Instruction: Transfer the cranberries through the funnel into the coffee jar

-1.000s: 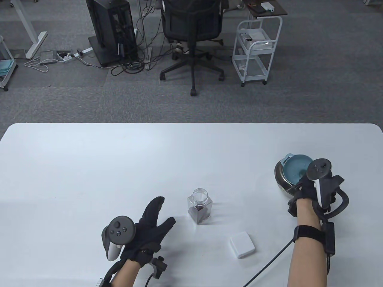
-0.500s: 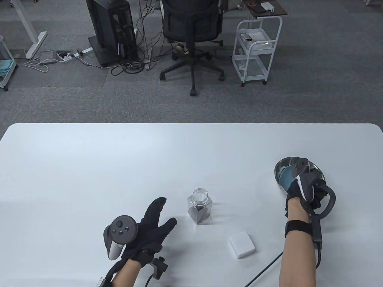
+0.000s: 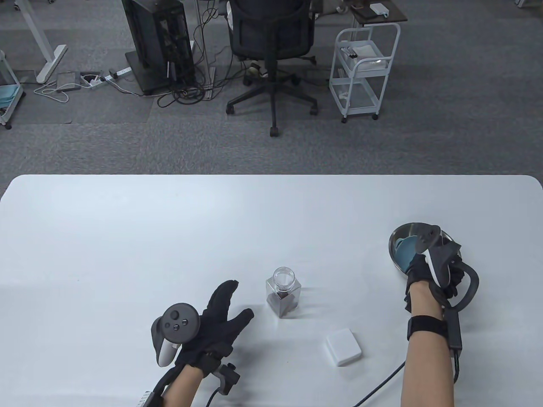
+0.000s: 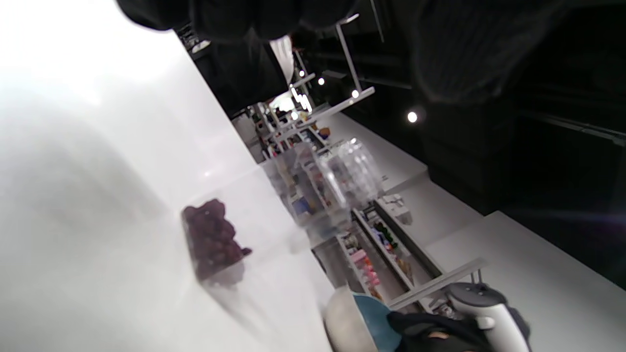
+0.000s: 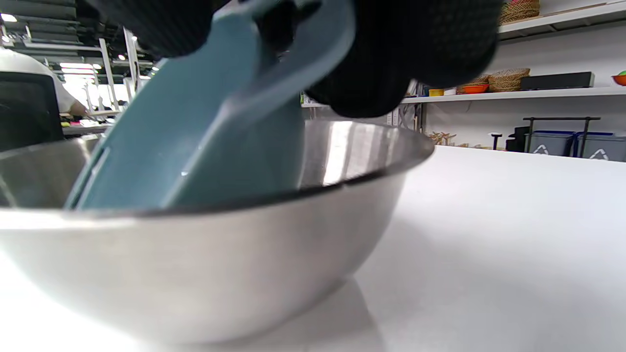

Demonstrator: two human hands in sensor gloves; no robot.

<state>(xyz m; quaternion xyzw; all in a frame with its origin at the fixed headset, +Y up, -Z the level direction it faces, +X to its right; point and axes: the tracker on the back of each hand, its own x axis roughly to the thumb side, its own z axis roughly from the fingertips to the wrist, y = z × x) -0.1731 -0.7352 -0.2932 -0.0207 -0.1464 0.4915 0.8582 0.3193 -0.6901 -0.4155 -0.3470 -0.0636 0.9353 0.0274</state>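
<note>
Since a second ago, the right hand [image 3: 428, 271] has rolled onto its side over the steel bowl [image 3: 396, 237], tipping the blue funnel [image 3: 405, 250] up onto its edge inside the bowl; it grips the funnel by its rim tab, as the right wrist view shows. Meanwhile the left hand [image 3: 212, 322] has barely shifted, hovering wide open and holding nothing, near the coffee jar [image 3: 283, 296].

That jar stands uncapped mid-counter [image 3: 169, 229] with cranberries [image 4: 212, 239] already in its lower part. A white lid [image 3: 343, 347] lies just in front of it.

Being thin plastic, the funnel should be light and stiff, fairly slick against steel; the rim or tab is the sensible hold. Clear and narrow-mouthed, the jar probably tips easily, so steadying its body is advisable.
</note>
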